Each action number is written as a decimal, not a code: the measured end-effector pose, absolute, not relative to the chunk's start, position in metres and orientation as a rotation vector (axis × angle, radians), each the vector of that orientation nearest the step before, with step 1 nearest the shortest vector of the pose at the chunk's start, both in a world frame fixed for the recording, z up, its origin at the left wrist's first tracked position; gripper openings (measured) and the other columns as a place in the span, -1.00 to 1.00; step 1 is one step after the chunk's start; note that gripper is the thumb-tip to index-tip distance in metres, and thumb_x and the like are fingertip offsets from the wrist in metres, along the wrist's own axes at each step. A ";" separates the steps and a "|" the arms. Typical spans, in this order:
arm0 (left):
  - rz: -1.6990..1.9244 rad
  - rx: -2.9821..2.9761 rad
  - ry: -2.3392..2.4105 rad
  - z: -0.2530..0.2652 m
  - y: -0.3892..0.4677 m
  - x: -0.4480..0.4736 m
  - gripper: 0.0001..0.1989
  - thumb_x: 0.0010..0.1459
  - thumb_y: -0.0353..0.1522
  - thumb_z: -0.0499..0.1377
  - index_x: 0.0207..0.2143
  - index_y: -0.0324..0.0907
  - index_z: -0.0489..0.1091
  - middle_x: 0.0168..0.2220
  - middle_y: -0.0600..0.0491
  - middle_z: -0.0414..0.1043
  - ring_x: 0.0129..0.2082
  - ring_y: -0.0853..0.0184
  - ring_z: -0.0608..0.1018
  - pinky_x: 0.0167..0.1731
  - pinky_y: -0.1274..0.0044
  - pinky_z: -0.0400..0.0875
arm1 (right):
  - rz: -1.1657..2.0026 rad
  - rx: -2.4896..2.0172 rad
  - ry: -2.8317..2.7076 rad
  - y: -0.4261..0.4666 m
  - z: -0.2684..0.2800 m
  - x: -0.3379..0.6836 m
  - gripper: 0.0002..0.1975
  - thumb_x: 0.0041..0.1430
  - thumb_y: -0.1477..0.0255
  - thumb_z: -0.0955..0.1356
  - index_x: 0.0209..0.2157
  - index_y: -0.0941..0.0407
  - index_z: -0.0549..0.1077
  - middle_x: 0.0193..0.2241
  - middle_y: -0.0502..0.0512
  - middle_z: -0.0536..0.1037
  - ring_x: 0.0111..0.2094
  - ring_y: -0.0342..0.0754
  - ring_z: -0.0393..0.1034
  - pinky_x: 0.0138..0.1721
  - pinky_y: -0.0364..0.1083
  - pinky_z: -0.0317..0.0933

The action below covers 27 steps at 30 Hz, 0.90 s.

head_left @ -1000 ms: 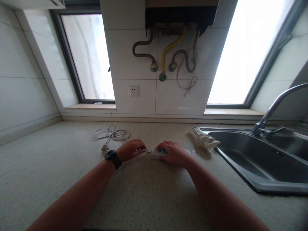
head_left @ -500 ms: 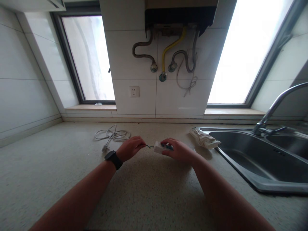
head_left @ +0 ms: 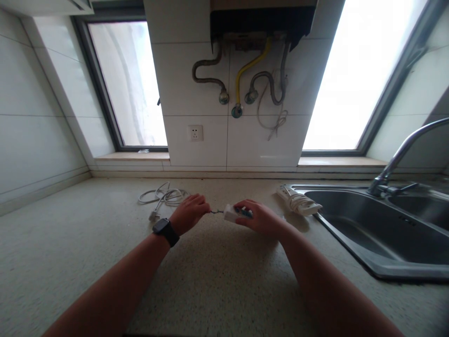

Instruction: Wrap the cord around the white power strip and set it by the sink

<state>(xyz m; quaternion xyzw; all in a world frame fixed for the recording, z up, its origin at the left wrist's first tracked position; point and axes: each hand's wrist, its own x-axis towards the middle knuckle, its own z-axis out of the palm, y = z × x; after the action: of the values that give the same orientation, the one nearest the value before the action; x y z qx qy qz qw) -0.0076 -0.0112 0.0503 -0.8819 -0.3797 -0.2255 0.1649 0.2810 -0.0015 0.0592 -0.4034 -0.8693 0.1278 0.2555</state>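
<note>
My left hand (head_left: 191,213), a dark watch on its wrist, is closed with its fingertips pinching a thin, wire-like strand (head_left: 217,212). That strand runs across to the end of a small white block-shaped piece (head_left: 230,214). My right hand (head_left: 257,216) is wrapped over the block, thumb on the near side and fingers on top. Something bluish shows between the thumb and fingers. What exactly the block is, I cannot tell. Just behind my left hand lies a loosely coiled white cable (head_left: 171,196) with a plug (head_left: 153,216).
A white power strip (head_left: 304,206) wrapped in its cord lies beside the sink (head_left: 368,276), touching its rim. A faucet (head_left: 403,154) arches over the sink. On the tiled wall are a socket (head_left: 195,133) and pipes, one yellow (head_left: 239,79), under a dark appliance (head_left: 263,24).
My left hand has turned slightly, its knuckles a little higher, still pinching the strand. The white block in my right hand has barely shifted.
</note>
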 end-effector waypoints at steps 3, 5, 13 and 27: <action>-0.525 -2.398 -1.080 0.055 -0.015 -0.005 -0.87 0.30 -0.40 0.10 -0.34 -0.15 0.39 -0.35 0.04 0.33 -0.27 0.27 0.35 -0.24 0.44 0.22 | 0.366 -1.055 -2.351 -0.002 0.059 0.280 -0.59 0.07 0.24 0.46 -0.02 0.01 0.47 -0.13 0.09 0.55 -0.16 0.01 0.43 -0.14 -0.06 0.23; -0.489 -2.349 -1.086 0.057 -0.017 -0.004 -0.87 0.30 -0.40 0.11 -0.35 -0.15 0.38 -0.36 0.04 0.33 -0.28 0.26 0.36 -0.24 0.44 0.22 | 0.383 -1.024 -2.350 -0.003 0.060 0.279 -0.60 0.08 0.26 0.46 -0.03 0.01 0.47 -0.15 0.09 0.55 -0.17 0.00 0.43 -0.14 -0.06 0.23; -0.616 -2.475 -1.232 0.048 -0.011 -0.005 -0.86 0.32 -0.32 0.08 -0.17 -0.19 0.38 -0.28 0.02 0.41 -0.31 0.31 0.45 -0.29 0.49 0.27 | 0.403 -0.964 -2.284 -0.007 0.063 0.277 -0.61 0.10 0.26 0.44 -0.02 0.03 0.45 -0.16 0.09 0.54 -0.19 -0.02 0.42 -0.15 -0.06 0.23; -0.810 -3.584 -1.626 0.032 0.003 -0.012 -0.57 0.32 -0.08 -0.01 -0.20 -0.22 0.47 -0.40 0.01 0.51 -0.44 0.38 0.51 -0.42 0.57 0.36 | 0.394 -0.939 -2.312 -0.003 0.063 0.285 -0.60 0.07 0.27 0.46 -0.04 0.04 0.47 -0.17 0.11 0.53 -0.20 -0.02 0.41 -0.14 -0.05 0.24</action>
<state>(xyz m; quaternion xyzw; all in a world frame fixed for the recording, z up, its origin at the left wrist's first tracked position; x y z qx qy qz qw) -0.0125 0.0033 0.0316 -0.8077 -0.3665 -0.1825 -0.4242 0.2854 -0.0029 0.0635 -0.3542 -0.8723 0.1485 0.3027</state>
